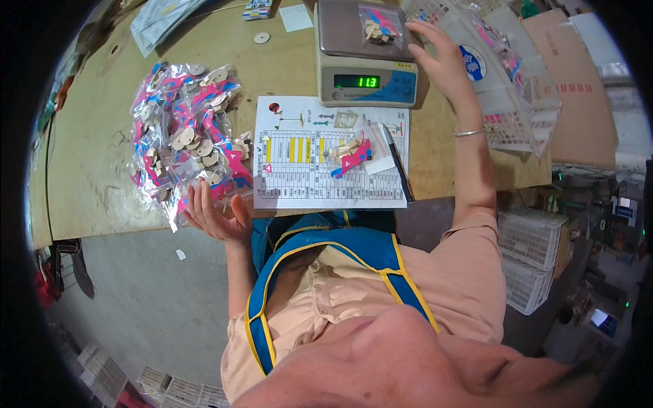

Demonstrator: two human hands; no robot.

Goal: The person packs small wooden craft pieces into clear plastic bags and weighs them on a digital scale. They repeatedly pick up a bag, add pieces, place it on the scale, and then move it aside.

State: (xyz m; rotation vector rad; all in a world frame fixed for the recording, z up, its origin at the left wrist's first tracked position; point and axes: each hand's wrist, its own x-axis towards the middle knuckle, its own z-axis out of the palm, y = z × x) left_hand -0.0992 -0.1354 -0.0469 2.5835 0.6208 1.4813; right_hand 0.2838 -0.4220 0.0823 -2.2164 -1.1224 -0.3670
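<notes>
My left hand (219,211) lies palm-up at the near edge of a pile of clear plastic bags (191,132), its fingers apart and holding nothing. Pink and blue pieces and pale round discs show through the plastic. On the steel pan of an electronic scale (326,84) rests one small clear bag (381,30) with pink, blue and pale pieces. My right hand (438,56), with a bracelet at the wrist, is spread at the pan's right edge, fingertips beside that bag. Below the scale, a printed sheet (285,191) carries another filled bag (352,158) and a black pen (398,163).
Right of the scale stands a translucent plastic basket (510,107) with bagged pieces, beside a cardboard box (581,117). A loose disc (261,37), a paper slip (296,18) and stacked papers (166,20) lie farther back. White crates (530,239) stand at the right below the tabletop.
</notes>
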